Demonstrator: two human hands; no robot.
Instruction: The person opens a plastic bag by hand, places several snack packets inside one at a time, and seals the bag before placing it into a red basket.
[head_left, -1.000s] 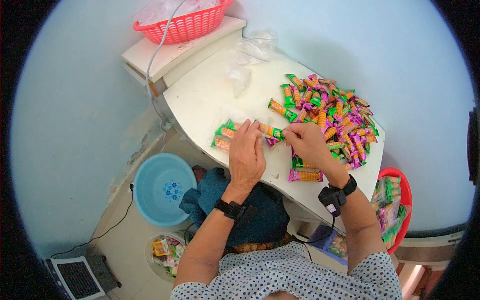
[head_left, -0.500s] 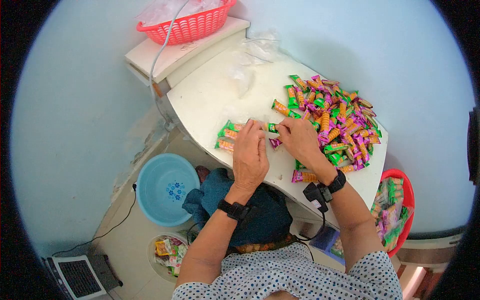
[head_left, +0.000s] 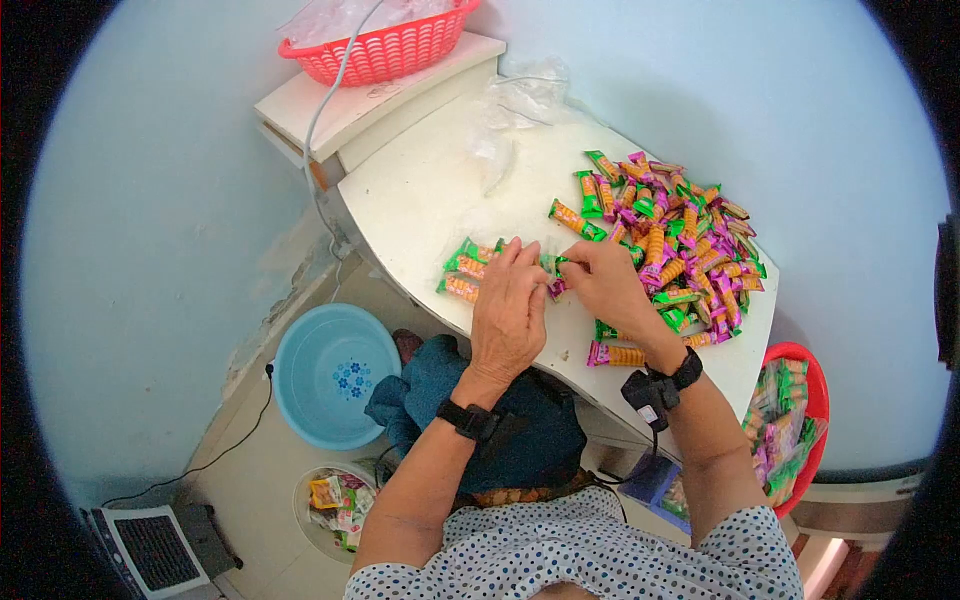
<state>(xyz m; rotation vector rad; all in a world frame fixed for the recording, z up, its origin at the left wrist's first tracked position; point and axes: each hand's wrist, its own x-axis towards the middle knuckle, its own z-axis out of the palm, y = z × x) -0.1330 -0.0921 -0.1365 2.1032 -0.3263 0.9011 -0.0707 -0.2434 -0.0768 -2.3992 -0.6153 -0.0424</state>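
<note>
On the white table (head_left: 410, 200), my left hand (head_left: 507, 318) lies with its fingers stretched over a clear plastic bag of wrapped biscuit sticks (head_left: 464, 268). Green wrapper ends stick out to the left of that hand; the rest of the bag is under the fingers. My right hand (head_left: 612, 292) is closed in a pinch at the bag's right end, on a green-ended biscuit packet (head_left: 553, 264) whose tip shows between the two hands. Just right of my right hand spreads a heap of purple and green biscuit packets (head_left: 690, 245).
Crumpled clear bags (head_left: 525, 95) lie at the table's back. A red basket (head_left: 390, 52) of plastic bags stands on a raised shelf. Right of the table, a red tub (head_left: 822, 390) holds filled bags. On the floor are a blue basin (head_left: 335, 400) and a waste bin (head_left: 312, 535).
My right hand has pushed slightly left with the green-ended packet, now further behind my left hand's fingers. My left hand's fingers have spread and flattened over the bag.
</note>
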